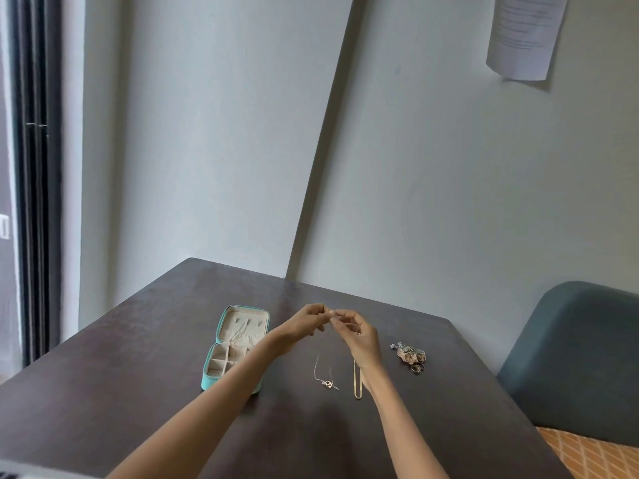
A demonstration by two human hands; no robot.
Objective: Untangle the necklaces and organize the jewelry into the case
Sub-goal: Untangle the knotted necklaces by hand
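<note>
I have both hands raised together over the counter [138, 357], the left hand [307, 321] and the right hand [358, 335] with fingertips nearly touching, each pinching what I take to be the ends of a thin chain too fine to make out between them. Below hang two necklaces: a silvery one with a small pendant [326, 383] and a gold chain [357, 382] draped down near my right wrist. I judge this to be the untangling step, perhaps working a clasp or knot.

The teal case [238, 347] lies open to the left, its compartments showing, with one chain seemingly already inside. A small heap of other jewelry [409, 356] and rings waits on the right — untouched. Next calls for delicate fingertip teasing, then carrying the freed necklace across to the case.
</note>
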